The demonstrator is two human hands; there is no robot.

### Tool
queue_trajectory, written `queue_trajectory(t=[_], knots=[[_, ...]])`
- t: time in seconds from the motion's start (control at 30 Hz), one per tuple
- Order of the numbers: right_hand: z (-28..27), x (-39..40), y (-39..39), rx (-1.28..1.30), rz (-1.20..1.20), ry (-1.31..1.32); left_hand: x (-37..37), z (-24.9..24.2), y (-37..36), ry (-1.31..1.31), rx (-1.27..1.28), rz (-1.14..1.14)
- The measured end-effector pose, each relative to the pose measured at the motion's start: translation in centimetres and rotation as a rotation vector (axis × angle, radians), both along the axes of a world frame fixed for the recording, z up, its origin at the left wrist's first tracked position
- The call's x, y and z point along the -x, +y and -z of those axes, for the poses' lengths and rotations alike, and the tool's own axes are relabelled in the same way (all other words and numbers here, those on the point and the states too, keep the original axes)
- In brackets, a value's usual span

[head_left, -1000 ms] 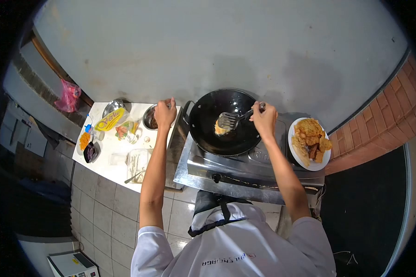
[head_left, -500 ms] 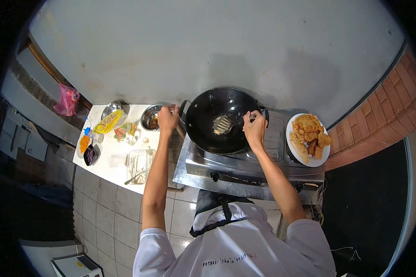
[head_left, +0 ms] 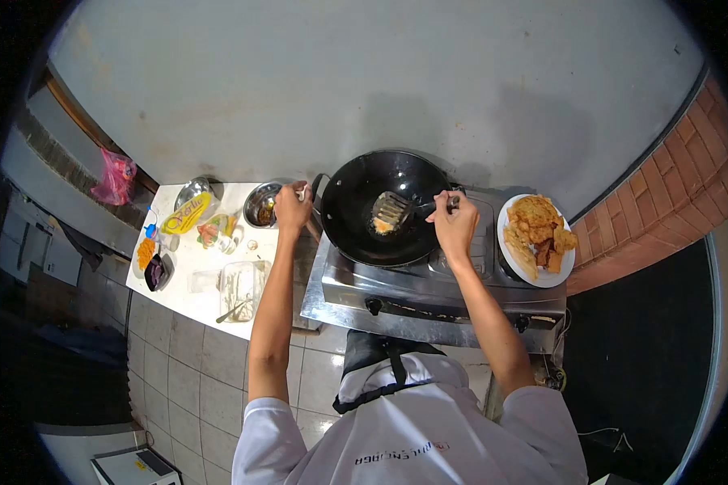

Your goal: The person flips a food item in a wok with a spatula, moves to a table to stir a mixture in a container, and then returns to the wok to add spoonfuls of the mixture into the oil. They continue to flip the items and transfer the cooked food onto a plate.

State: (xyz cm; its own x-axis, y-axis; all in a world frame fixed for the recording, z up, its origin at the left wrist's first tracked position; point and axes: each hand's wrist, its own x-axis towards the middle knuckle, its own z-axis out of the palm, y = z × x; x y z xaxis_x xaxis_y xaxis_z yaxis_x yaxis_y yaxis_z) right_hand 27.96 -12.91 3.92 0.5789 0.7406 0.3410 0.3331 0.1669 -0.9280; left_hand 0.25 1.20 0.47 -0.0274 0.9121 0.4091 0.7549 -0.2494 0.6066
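Note:
My right hand [head_left: 455, 220] is closed round the handle of a slotted spatula [head_left: 391, 209]. The spatula's blade lies over a small pale, browned piece of food [head_left: 383, 225], perhaps egg, in the black wok [head_left: 352, 234]. The wok sits on a steel gas stove [head_left: 396, 284]. My left hand [head_left: 292, 208] is closed just left of the wok's left handle [head_left: 319, 192]. Something small and pale shows at its fingertips, too small to name. Beside that hand stands a metal bowl [head_left: 253, 217] with dark and yellowish contents.
A white plate of fried food [head_left: 537, 234] stands at the stove's right. On the white table [head_left: 192, 283] are a yellow-labelled packet [head_left: 188, 213], another metal bowl [head_left: 194, 192], a clear container with a spoon [head_left: 243, 291], orange shreds [head_left: 146, 253] and a dark dish [head_left: 158, 272].
The spatula blade has shifted a little, now covering the upper part of the food. My right hand has moved slightly right. My left hand stays nearly in place.

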Motion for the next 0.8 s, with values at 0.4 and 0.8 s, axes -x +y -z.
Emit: queue_trajectory(t=[0.4, 0.8], knots=[[-1.5, -2.9, -3.0, 0.027, -0.261, -0.032, 1.6, -1.1, -0.9, -0.077, 0.006, -0.037], [-0.9, -3.8, -9.5, 0.042, -0.426, -0.29, 1.2, -1.5, -2.4, -0.296, 0.083, 0.091]])
